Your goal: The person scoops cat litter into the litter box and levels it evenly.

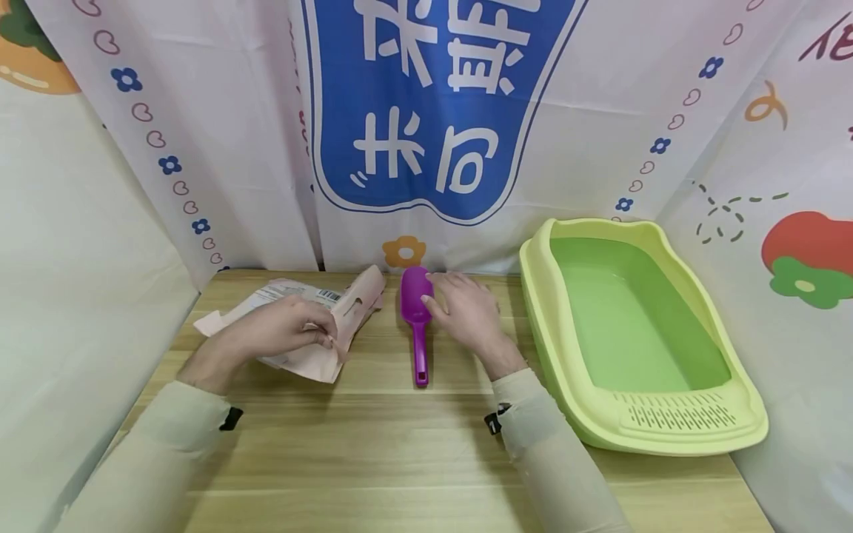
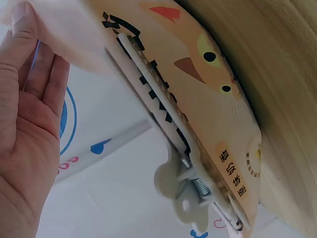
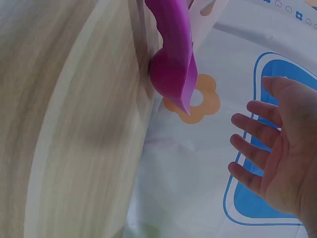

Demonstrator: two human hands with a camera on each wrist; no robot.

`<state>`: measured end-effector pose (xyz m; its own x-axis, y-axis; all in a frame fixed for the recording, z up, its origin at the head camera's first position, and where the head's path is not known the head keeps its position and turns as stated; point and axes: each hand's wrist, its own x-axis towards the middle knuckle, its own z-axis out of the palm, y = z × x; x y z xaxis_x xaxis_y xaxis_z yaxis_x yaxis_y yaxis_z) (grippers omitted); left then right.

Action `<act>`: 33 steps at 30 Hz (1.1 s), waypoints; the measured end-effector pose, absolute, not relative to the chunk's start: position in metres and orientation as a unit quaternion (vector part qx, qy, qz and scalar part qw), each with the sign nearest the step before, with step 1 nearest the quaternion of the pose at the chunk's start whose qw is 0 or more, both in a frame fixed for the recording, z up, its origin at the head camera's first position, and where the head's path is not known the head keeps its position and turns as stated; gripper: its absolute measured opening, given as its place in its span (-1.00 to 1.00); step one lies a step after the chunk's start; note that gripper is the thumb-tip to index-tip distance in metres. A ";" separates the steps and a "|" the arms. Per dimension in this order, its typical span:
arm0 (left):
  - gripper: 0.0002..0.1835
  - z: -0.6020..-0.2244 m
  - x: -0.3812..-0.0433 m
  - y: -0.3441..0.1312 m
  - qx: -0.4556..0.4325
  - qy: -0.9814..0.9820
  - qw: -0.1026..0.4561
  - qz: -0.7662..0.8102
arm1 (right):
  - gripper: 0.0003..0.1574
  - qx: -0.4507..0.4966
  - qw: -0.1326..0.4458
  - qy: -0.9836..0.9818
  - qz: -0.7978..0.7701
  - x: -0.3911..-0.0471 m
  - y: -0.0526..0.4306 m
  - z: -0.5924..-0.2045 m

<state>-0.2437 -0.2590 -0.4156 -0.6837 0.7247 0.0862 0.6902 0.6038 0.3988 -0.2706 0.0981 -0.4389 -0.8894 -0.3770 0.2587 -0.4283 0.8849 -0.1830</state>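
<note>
My left hand (image 1: pixel 286 326) pinches the near edge of a pale pink bag (image 1: pixel 313 363) lying at the back left of the table. In the left wrist view the bag's orange cat-face print (image 2: pixel 208 64) shows, and a white sealing clip (image 2: pixel 166 178) is clamped along it. To the right of the bag lies a purple scoop (image 1: pixel 419 348), its handle toward me. My right hand (image 1: pixel 466 311) hovers at the scoop's bowl with fingers spread and holds nothing; the right wrist view shows a gap between hand (image 3: pixel 282 148) and scoop (image 3: pixel 171 74).
A green litter box (image 1: pixel 666 437) with a yellow-green rim and a slotted front ledge stands on the right side of the table. Printed white curtains (image 1: pixel 253 148) hang behind and at both sides. The wooden tabletop (image 1: pixel 373 451) extends in front of the things.
</note>
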 end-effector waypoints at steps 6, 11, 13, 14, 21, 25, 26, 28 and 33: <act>-0.79 -0.415 -0.246 -0.250 0.381 0.900 0.018 0.209 | -0.35 0.221 0.119 -0.960 0.122 -0.268 0.094 -0.440; -0.82 -0.414 -0.251 -0.240 0.383 0.901 -0.008 0.203 | -0.35 0.226 0.125 -0.959 0.115 -0.266 0.091 -0.443; -0.83 -0.414 -0.254 -0.235 0.380 0.902 -0.012 0.204 | -0.35 0.227 0.127 -0.959 0.116 -0.266 0.090 -0.444; -0.83 -0.414 -0.255 -0.234 0.376 0.904 -0.014 0.204 | -0.35 0.228 0.128 -0.958 0.116 -0.266 0.090 -0.444; -0.79 -0.413 -0.265 -0.219 0.359 0.907 -0.036 0.217 | -0.36 0.232 0.132 -0.957 0.116 -0.264 0.088 -0.447; -0.84 -0.412 -0.269 -0.212 0.348 0.909 -0.045 0.224 | -0.38 0.249 0.138 -0.950 0.126 -0.262 0.086 -0.448; -0.87 -0.412 -0.270 -0.210 0.345 0.910 -0.044 0.225 | -0.39 0.255 0.140 -0.948 0.131 -0.262 0.086 -0.448; -0.92 -0.411 -0.272 -0.207 0.334 0.914 -0.045 0.224 | -0.40 0.270 0.148 -0.941 0.139 -0.261 0.085 -0.449; -0.94 -0.408 -0.278 -0.202 0.310 0.923 -0.041 0.222 | -0.42 0.309 0.173 -0.922 0.156 -0.257 0.082 -0.449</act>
